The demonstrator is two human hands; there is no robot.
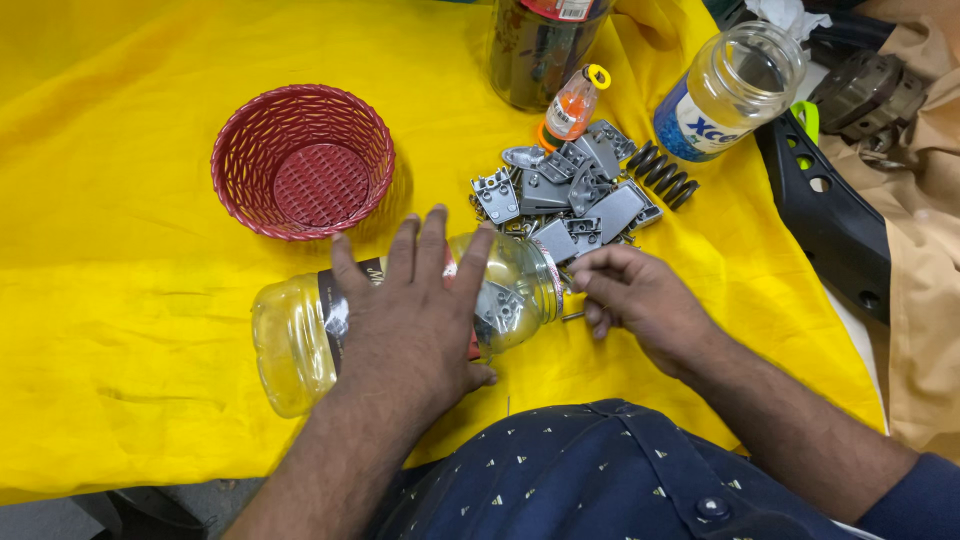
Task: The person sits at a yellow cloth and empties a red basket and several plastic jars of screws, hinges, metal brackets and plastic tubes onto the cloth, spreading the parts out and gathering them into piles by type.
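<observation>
Jar (300, 340) of clear plastic lying on its side on yellow cloth (120, 180), mouth toward 3 o'clock, a few grey parts visible inside near the mouth. Left hand (410, 320) laid flat over jar's upper side, fingers spread apart and pointing toward 12 o'clock, pressing down on it rather than gripping round. Right hand (635, 300) at 3 o'clock of the jar mouth, just beside it, fingers curled together; a thin metal piece seen at the fingertips, but whether pinched or only touched cannot be told. Grey parts (570, 195) heaped at 12 o'clock of the right hand, near the jar mouth, some overlapping. Black spring (662, 175) lying at 3 o'clock of the heap, touching its edge. Small orange bottle (570, 105) with yellow ring cap tilted at 12 o'clock of the heap. Red basket (302, 160) standing upright at 11 o'clock of the left hand, close to the fingertips but apart. Open glass jar (730, 90) with blue label tilted at 2 o'clock. Dark container (535, 50) at 12 o'clock, partly cut off by frame edge.
</observation>
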